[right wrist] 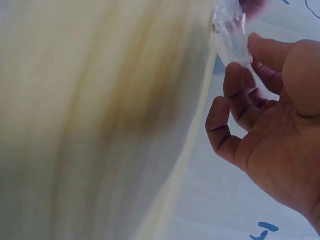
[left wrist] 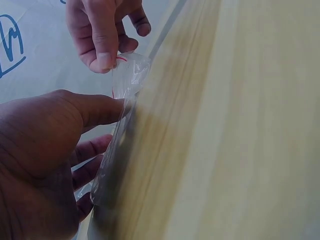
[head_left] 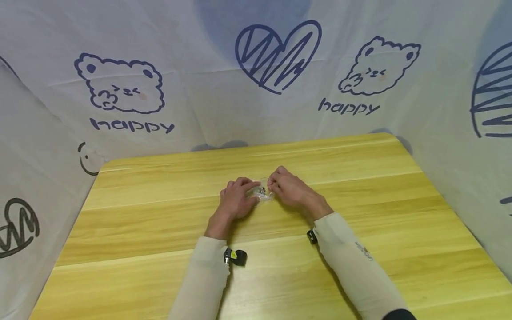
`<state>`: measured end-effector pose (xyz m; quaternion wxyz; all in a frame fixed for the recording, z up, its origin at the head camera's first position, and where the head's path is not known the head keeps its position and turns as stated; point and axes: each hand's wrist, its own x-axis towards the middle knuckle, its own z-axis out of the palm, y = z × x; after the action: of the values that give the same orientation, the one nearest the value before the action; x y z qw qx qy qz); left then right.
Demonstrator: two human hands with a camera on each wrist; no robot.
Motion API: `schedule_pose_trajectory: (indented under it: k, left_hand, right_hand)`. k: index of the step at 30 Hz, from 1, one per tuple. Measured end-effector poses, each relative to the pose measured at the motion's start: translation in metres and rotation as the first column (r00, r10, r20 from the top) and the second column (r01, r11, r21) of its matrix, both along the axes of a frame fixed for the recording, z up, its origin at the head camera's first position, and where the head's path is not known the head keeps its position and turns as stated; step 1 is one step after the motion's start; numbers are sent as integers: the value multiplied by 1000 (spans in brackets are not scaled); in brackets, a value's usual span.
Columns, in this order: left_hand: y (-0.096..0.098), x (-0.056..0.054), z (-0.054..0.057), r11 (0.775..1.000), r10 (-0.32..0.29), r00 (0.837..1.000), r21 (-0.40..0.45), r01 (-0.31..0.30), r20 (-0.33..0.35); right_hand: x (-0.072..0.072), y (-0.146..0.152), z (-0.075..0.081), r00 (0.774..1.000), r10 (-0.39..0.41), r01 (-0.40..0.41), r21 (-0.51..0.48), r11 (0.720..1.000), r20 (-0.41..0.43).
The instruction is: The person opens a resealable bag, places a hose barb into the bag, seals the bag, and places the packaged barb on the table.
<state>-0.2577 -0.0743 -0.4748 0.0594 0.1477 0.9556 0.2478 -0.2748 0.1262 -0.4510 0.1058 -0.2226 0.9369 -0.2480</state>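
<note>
A small clear plastic zip bag (head_left: 265, 197) with a red line along its edge lies between the two hands, low over the table. Several tiny shiny metallic pieces (head_left: 262, 190) show through it, too small to make out their kind. My left hand (head_left: 236, 200) holds one side, its thumb on the bag (left wrist: 131, 75) and its fingers behind the plastic in the left wrist view. At the red-edged end, thumb and index finger of my right hand (head_left: 294, 189) pinch the film. The other fingers of that right hand (right wrist: 275, 105) curl loosely beside the bag.
The wood-grain table (head_left: 160, 213) extends around both arms. Behind it hangs a pale cloth (head_left: 192, 102) with bear and heart drawings. Each light sleeve (head_left: 202, 275) has a small dark device at the wrist, the left one (head_left: 236, 257) near the tabletop.
</note>
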Motion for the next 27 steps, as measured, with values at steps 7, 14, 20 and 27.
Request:
schedule_pose_trajectory:
  k: [7, 14, 20, 27]
  left_hand:
    - [0, 1, 0, 1000, 14, 1000, 0, -14, 8]
    - [1, 1, 1, 1000, 14, 1000, 7, -14, 11]
    - [2, 0, 0, 1000, 9, 1000, 0, -9, 10]
    - [3, 0, 2, 1000, 14, 1000, -13, -14, 17]
  right_hand:
    - [-1, -3, -1, 1000, -23, 23, 20, 1000, -2]
    - [2, 0, 1, 999, -36, 35, 24, 999, 12]
    - [6, 5, 1, 998, -53, 53, -11, 999, 32]
    - [10, 9, 1, 994, -66, 71, -53, 996, 86]
